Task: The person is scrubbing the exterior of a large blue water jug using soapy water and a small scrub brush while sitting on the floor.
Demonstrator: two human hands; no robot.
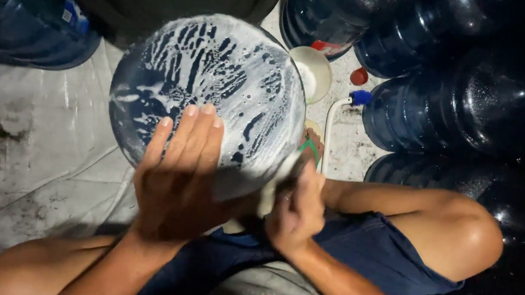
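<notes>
A large blue water jug [218, 80] lies tilted toward me, its round bottom covered in white soap foam. My left hand [178, 172] presses flat against the near side of the jug, fingers spread upward. At the jug's lower right edge, my right hand [298, 211] is closed around a small pale scrubbing pad or cloth, which is mostly hidden. My knees flank the jug as I sit low on the floor.
Several dark blue water jugs [469, 102] crowd the right side and the top left. A white bowl [312, 69], a red cap [358, 77] and a white hose with a blue tip [345, 104] lie on the wet grey floor [28, 146].
</notes>
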